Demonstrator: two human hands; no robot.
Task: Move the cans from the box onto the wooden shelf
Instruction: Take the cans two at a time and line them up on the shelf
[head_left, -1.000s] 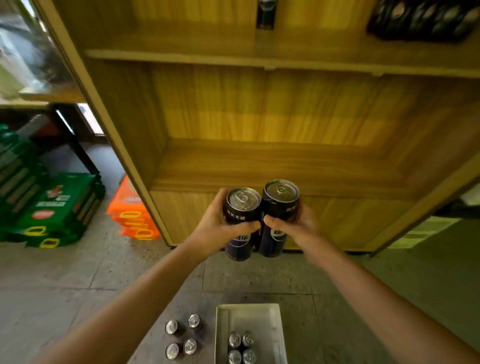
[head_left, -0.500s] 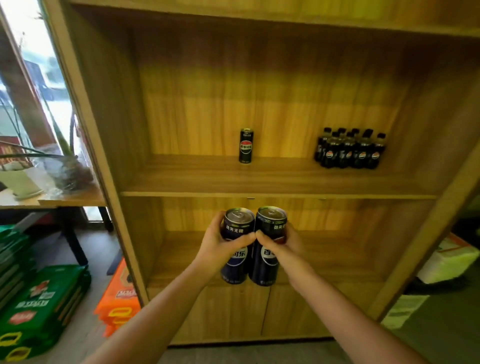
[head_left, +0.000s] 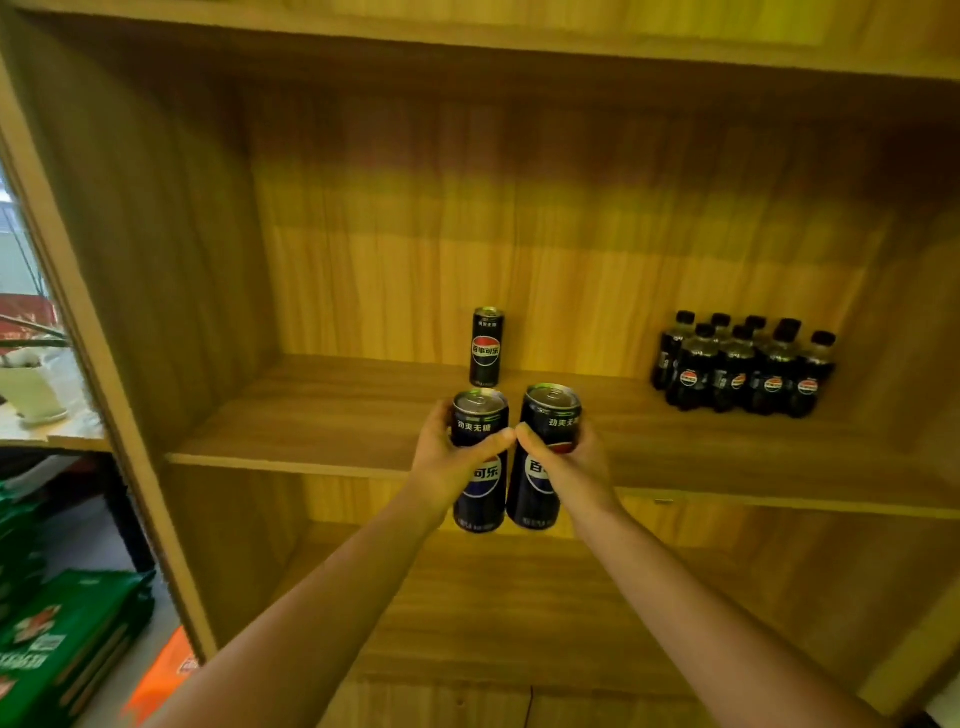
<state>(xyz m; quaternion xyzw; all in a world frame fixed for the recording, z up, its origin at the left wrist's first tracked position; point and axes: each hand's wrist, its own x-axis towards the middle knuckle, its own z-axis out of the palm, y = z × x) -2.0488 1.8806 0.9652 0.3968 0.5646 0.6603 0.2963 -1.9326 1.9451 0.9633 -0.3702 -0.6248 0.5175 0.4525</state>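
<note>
Raised since before, both slim dark-blue cans reach shelf-board height, upright, tops up: left hand (head_left: 448, 467) grasps the left can (head_left: 480, 457), right hand (head_left: 574, 462) the right can (head_left: 545, 457), before the wooden shelf (head_left: 332, 415).

The can in the left hand (head_left: 480, 460) says "劲爽无糖" near the top and "可乐" lower down. The can in the right hand (head_left: 545, 457) says "劲爽无" and "百". The can on the shelf (head_left: 486, 346) has a round red, white and blue logo with "百事可乐". The bottles (head_left: 743, 366) carry the same round logo; their words are too small to read.
</note>
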